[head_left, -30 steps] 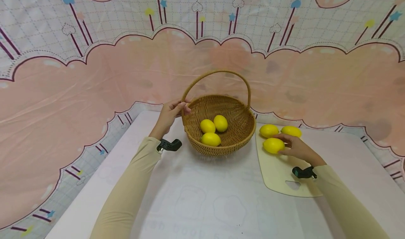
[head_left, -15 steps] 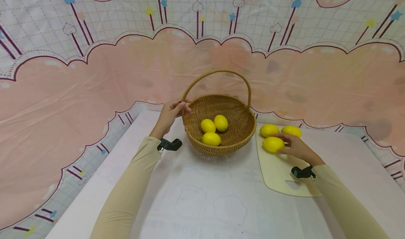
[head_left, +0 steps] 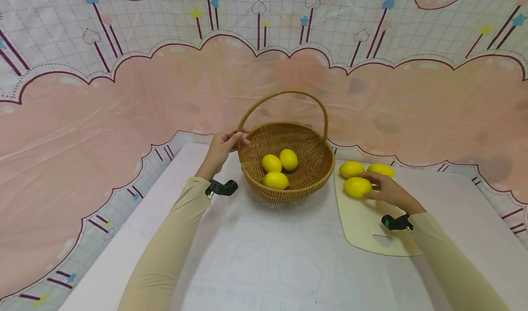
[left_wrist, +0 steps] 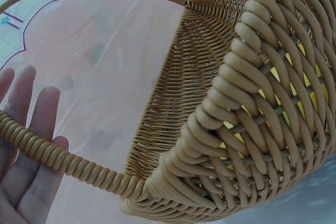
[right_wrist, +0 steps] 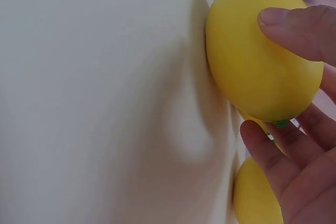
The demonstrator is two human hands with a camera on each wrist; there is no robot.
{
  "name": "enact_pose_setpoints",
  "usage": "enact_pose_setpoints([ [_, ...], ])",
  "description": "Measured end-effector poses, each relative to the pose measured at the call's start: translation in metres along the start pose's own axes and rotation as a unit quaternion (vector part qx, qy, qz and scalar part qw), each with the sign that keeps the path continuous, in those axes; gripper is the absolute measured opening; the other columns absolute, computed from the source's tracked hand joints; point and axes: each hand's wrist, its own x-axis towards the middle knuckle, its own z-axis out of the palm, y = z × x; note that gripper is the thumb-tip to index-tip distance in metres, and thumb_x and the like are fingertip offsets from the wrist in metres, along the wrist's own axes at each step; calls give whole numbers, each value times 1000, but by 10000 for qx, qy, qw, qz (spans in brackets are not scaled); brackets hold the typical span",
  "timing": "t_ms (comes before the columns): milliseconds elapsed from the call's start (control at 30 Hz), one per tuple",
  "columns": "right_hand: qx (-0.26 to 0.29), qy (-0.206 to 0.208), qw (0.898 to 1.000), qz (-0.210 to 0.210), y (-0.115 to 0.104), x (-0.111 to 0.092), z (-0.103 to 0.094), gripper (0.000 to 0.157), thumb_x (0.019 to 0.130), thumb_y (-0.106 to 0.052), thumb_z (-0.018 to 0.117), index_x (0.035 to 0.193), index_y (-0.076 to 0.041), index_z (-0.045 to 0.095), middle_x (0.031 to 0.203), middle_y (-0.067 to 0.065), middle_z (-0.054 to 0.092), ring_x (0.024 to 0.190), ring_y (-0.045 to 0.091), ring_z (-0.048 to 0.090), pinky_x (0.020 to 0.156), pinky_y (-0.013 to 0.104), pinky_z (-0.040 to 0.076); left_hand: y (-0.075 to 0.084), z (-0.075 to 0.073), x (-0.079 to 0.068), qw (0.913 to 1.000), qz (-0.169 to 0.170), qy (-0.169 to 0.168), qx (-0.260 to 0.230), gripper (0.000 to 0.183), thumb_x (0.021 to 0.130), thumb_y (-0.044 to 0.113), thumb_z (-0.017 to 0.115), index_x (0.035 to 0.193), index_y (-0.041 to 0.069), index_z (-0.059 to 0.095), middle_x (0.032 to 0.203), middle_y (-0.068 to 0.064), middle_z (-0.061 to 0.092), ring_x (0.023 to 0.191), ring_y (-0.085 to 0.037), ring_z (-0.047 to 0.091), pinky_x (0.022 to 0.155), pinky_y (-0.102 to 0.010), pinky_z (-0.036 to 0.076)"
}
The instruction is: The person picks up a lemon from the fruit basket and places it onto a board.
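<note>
My left hand (head_left: 220, 148) holds the wicker basket's handle (left_wrist: 79, 167) near its left base; in the left wrist view the handle crosses the fingers. The basket (head_left: 310, 164) stands tilted toward me, with three yellow lemons (head_left: 275, 180) inside. On the right, my right hand (head_left: 385, 191) grips a lemon (head_left: 357, 187) by one end above the cream cutting board (head_left: 363, 224). In the right wrist view the thumb lies on that lemon (right_wrist: 257, 51), and fingers reach round its far side. Two more lemons (head_left: 352, 169) lie behind it at the board's far end, one partly hidden by the hand.
A white-covered table (head_left: 247, 256) runs under everything. Behind it hangs a pink and white patterned cloth (head_left: 185, 86), close to the basket's back. The cutting board has a handle hole (head_left: 382, 241) at its near end. Both wrists carry small black cameras (head_left: 224, 188).
Very little differs. The lemon in my right hand has shifted slightly toward the back of the board. My left hand and the basket stay in place.
</note>
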Motion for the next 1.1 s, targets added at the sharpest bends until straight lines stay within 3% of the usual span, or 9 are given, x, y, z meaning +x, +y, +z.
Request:
enact_pose_setpoints([
  [67, 9, 19, 10000, -1, 1, 0, 0, 57, 86, -10, 68, 133, 9, 42, 137, 30, 41, 124, 46, 42, 101, 51, 40, 0, 0, 0, 10000, -6, -3, -20, 36, 100, 20, 46, 122, -8, 55, 71, 14, 66, 76, -4, 65, 82, -26, 55],
  [167, 41, 78, 10000, -4, 2, 0, 0, 57, 85, -10, 68, 133, 9, 43, 136, 29, 43, 124, 45, 42, 100, 27, 46, 0, 0, 0, 10000, -10, 1, -62, 34, 99, 20, 46, 120, -5, 57, 71, 13, 66, 75, -4, 65, 81, -24, 55],
  [300, 48, 165, 9998, -55, 3, 1, 2, 56, 84, -9, 69, 131, 9, 44, 133, 29, 45, 122, 44, 43, 90, 3, 37, 0, 0, 1, 10000, 10, 6, -47, 33, 99, 21, 47, 118, -3, 58, 72, 13, 67, 75, -5, 66, 80, -24, 55],
  [367, 28, 172, 9998, -53, 4, 1, 2, 56, 84, -9, 69, 131, 10, 44, 133, 29, 45, 121, 44, 44, 93, 9, 41, -1, 0, 1, 10000, 24, -1, -41, 34, 99, 20, 46, 119, -5, 57, 72, 13, 67, 76, -5, 66, 80, -24, 55],
  [433, 12, 114, 9999, -3, 3, 0, 1, 56, 85, -10, 68, 132, 9, 44, 135, 30, 43, 122, 46, 43, 98, 25, 47, -1, 0, 1, 10000, 31, -9, -47, 35, 100, 20, 46, 120, -7, 56, 72, 13, 67, 76, -5, 66, 80, -24, 55],
  [533, -77, -47, 9999, 125, 1, -2, -1, 57, 86, -13, 67, 133, 8, 43, 139, 30, 39, 123, 47, 42, 102, 51, 41, -2, 0, 1, 10000, 33, -32, -17, 38, 100, 21, 46, 123, -9, 53, 72, 14, 67, 77, -4, 66, 80, -24, 55],
  [600, -125, -164, 9997, 158, 1, -3, -3, 57, 87, -15, 67, 134, 7, 43, 141, 30, 35, 124, 49, 41, 101, 57, 37, -2, -1, 1, 10000, 26, -38, 2, 39, 100, 22, 46, 123, -9, 53, 72, 14, 67, 77, -4, 66, 81, -24, 55],
  [933, -216, -158, 9996, 46, 7, -3, -6, 57, 86, -15, 67, 134, 6, 43, 141, 28, 38, 124, 46, 42, 99, 46, 44, -4, -3, 2, 10000, 23, -40, 3, 38, 99, 22, 47, 122, -7, 55, 73, 14, 67, 77, -4, 67, 80, -23, 55],
  [1100, -138, -80, 9999, 56, 8, -1, -6, 59, 85, -15, 69, 134, 6, 43, 139, 27, 40, 125, 46, 42, 99, 29, 47, -3, -2, 2, 10000, 2, -28, 0, 39, 100, 21, 46, 123, -8, 53, 73, 14, 67, 76, -4, 66, 83, -27, 55],
])
